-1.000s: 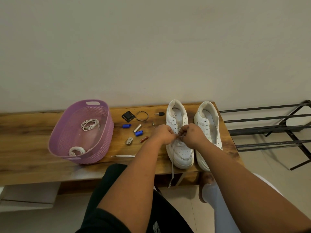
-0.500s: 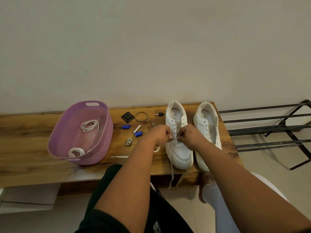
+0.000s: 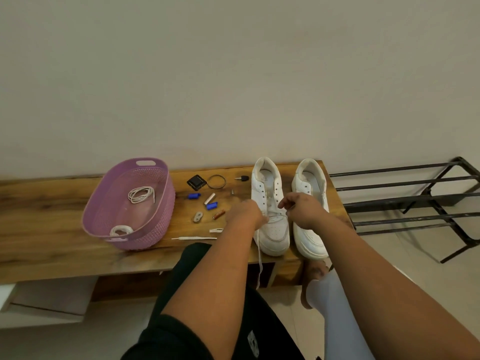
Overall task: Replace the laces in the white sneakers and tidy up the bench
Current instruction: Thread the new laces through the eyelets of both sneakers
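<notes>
While both my hands, left hand (image 3: pixel 248 213) and right hand (image 3: pixel 302 210), pinch the lace (image 3: pixel 259 258) at the left sneaker (image 3: pixel 271 203) near the bench (image 3: pixel 46 219) right end, lacing looks barely begun; right sneaker (image 3: pixel 310 203) laceless, clutter untidied

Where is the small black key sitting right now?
In the head view the black key lies near the bench's back edge, just left of the left sneaker's heel and right of the wire ring.

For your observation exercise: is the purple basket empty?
No, the purple basket holds two coiled white laces, one mid-basket and one at its near end.
</notes>
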